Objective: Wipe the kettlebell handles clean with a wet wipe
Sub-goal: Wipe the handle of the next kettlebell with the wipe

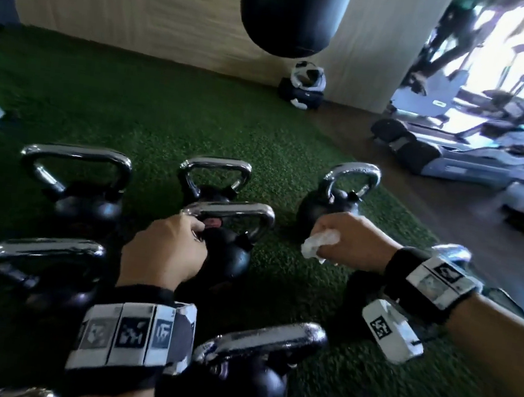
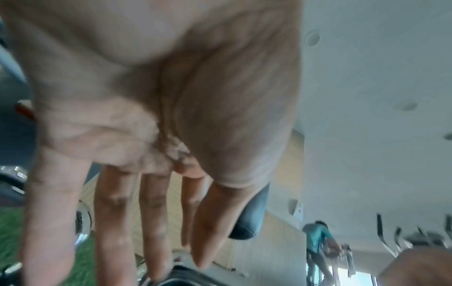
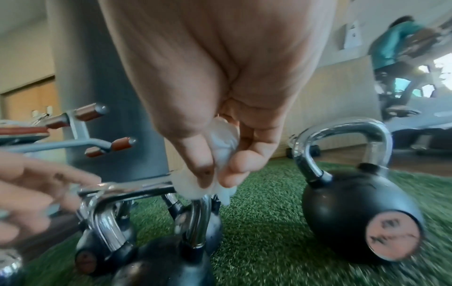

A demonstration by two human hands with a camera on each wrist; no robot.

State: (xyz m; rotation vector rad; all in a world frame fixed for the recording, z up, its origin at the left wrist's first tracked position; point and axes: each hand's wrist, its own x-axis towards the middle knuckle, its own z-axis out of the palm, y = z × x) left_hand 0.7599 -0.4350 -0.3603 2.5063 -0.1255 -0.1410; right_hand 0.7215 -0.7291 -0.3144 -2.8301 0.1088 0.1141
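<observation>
Several black kettlebells with chrome handles stand on green turf (image 1: pixel 165 115). The middle kettlebell (image 1: pixel 229 258) has its handle (image 1: pixel 230 210) between my hands. My left hand (image 1: pixel 197 227) lies at the handle's left corner, fingers (image 2: pixel 151 222) stretched out with their tips on the chrome (image 2: pixel 179 274). My right hand (image 1: pixel 317 242) pinches a crumpled white wet wipe (image 1: pixel 319 244) between thumb and fingers. It hovers just right of the handle. In the right wrist view the wipe (image 3: pixel 221 143) hangs by the handle's right end (image 3: pixel 137 190); whether they touch is unclear.
More kettlebells stand behind (image 1: pixel 75 159) (image 1: pixel 215 168) (image 1: pixel 352 179), one of them close to my right hand (image 3: pixel 354 211); others are nearer me (image 1: pixel 42 248) (image 1: pixel 259 338). A punching bag (image 1: pixel 291 15) hangs ahead. Treadmills (image 1: pixel 471 157) stand right; a person (image 3: pixel 396 38) exercises there.
</observation>
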